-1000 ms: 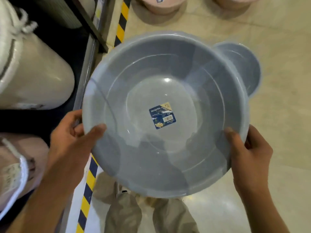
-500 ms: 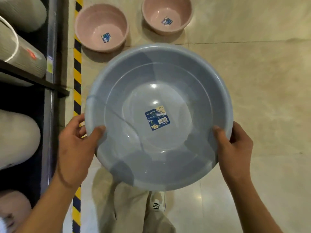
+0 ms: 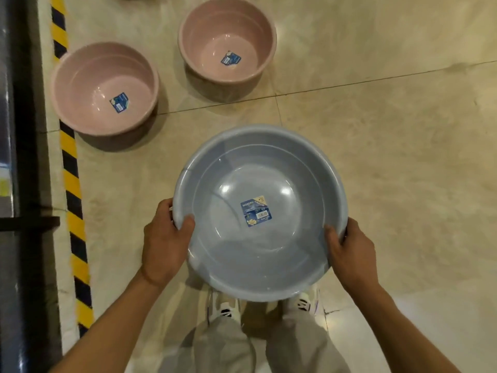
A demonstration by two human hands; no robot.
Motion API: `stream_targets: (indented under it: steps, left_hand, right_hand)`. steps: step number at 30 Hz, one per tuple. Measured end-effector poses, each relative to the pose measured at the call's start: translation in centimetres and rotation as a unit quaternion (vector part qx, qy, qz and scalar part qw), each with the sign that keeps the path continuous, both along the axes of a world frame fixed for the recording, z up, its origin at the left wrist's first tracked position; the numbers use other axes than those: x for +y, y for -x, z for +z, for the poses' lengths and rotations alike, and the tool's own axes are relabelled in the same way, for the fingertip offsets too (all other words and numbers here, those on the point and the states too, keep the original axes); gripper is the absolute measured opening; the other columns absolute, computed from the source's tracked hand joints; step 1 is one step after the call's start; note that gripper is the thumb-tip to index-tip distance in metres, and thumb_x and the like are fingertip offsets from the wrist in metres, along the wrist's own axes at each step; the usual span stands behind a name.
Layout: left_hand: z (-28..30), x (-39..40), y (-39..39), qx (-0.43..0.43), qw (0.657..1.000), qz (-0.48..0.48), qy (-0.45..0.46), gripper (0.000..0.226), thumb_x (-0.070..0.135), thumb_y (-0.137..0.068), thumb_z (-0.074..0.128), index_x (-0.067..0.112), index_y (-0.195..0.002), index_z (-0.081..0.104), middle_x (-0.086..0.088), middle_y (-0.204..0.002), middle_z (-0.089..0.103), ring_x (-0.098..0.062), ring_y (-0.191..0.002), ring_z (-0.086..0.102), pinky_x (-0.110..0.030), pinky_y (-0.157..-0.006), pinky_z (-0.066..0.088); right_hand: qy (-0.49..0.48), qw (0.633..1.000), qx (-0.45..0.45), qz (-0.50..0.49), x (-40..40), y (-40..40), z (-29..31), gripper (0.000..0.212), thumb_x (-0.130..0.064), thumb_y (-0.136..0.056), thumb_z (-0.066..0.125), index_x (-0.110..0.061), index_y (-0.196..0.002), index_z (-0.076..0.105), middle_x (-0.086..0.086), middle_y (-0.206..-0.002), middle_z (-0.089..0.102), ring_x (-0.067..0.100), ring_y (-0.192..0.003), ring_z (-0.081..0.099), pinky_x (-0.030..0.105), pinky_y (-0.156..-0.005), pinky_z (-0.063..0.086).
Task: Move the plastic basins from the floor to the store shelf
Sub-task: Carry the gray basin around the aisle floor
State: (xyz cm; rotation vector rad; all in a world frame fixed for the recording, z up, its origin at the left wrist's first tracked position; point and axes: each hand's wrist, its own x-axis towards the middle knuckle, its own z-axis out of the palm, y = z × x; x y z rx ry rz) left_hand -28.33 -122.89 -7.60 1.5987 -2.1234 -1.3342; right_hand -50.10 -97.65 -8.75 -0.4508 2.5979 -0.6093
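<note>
A large grey-blue plastic basin (image 3: 269, 251) with a blue label in its bottom is held level above the floor, in front of my legs. My left hand (image 3: 165, 242) grips its left rim with the thumb inside. My right hand (image 3: 349, 251) grips the right rim the same way. Two pink basins stand on the floor ahead: one (image 3: 88, 76) close to the striped tape at the left, the other (image 3: 247, 30) further back and to the right. Both carry blue labels inside.
A yellow-and-black hazard tape (image 3: 74, 189) runs along the floor at the left. Beyond it is the dark metal frame of the store shelf (image 3: 24, 184). Beige tiled floor (image 3: 403, 130) stretches to the right. My shoes (image 3: 226, 308) show under the basin.
The view has swung away from the shelf toward the floor. The grey-blue basin now sits lower and further right in view, still in both hands. The pink basins have come fully into sight.
</note>
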Motion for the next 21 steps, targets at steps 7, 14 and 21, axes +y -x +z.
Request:
stream_targets:
  steps: [7,14,21]
  left_hand:
    - [-8.6,-2.5,3.3,-0.109,0.994,-0.025,-0.016,0.018,0.018,-0.095,0.066,0.014,-0.100,0.049,0.012,-0.073,0.056,0.000,-0.062,0.054,-0.017,-0.049,0.036]
    - [-14.6,-2.1,5.1,-0.208,0.976,-0.040,-0.053,0.022,0.027,-0.093,0.067,0.015,-0.098,0.049,-0.005,-0.092,0.060,-0.026,-0.083,0.057,-0.035,-0.071,0.043]
    - [-17.3,-0.9,5.6,-0.195,0.977,-0.004,-0.089,0.033,0.018,-0.089,0.071,0.012,-0.100,0.041,-0.005,-0.083,0.057,-0.028,-0.077,0.057,-0.031,-0.061,0.041]
  right_hand:
    - [-0.067,0.996,-0.040,0.031,-2.4,3.6,-7.5,0.041,-0.047,-0.097,0.050,-0.011,-0.116,0.051,0.002,-0.087,0.062,0.024,-0.069,0.060,0.042,-0.059,0.055]
    - [-0.141,0.984,-0.090,0.054,-2.8,6.2,-13.0,0.042,-0.053,-0.095,0.050,-0.015,-0.114,0.048,0.002,-0.088,0.063,0.022,-0.070,0.062,0.046,-0.062,0.058]
    - [-0.174,0.981,-0.074,0.037,-2.9,6.5,-15.9,0.039,-0.045,-0.096,0.054,-0.010,-0.114,0.049,0.012,-0.107,0.055,0.030,-0.081,0.057,0.049,-0.069,0.056]
